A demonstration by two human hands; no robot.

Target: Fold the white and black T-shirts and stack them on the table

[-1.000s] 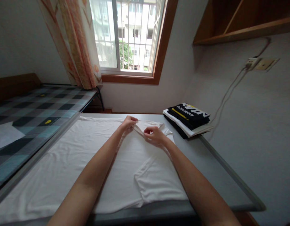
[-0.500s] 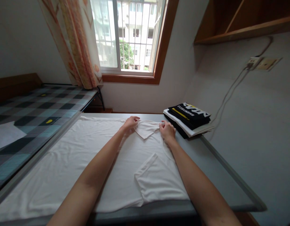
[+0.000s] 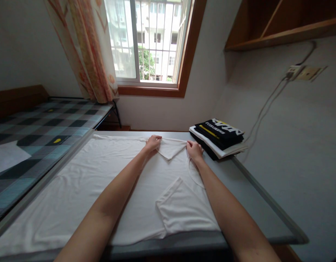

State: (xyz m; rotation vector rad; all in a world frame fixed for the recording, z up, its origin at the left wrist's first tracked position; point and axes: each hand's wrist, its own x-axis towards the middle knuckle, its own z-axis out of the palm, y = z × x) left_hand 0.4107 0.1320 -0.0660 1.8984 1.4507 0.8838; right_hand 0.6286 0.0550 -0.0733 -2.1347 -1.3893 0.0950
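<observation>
A white T-shirt (image 3: 97,178) lies spread on the table, its hem to the left and its neckline to the right. Both sleeves are turned inward over the body. The far sleeve (image 3: 170,147) lies between my two hands; the near sleeve (image 3: 184,209) rests flat close to the front edge. My left hand (image 3: 153,143) is closed, pinching the cloth at the far edge beside the sleeve's left side. At the shoulder end of that same fold, my right hand (image 3: 194,150) pinches the fabric with thumb and fingers. Part of the collar is hidden behind my right forearm.
A stack of folded black and white clothes (image 3: 218,138) sits at the table's back right, just beyond my right hand. A grey-edged table (image 3: 255,203) carries everything. To the left stands a bed with a checked mat (image 3: 48,120). A power cord (image 3: 262,109) hangs along the right wall.
My right hand has shifted slightly right, drawing the folded far edge straighter. The far sleeve's tip has moved a little up. My left hand has barely moved.
</observation>
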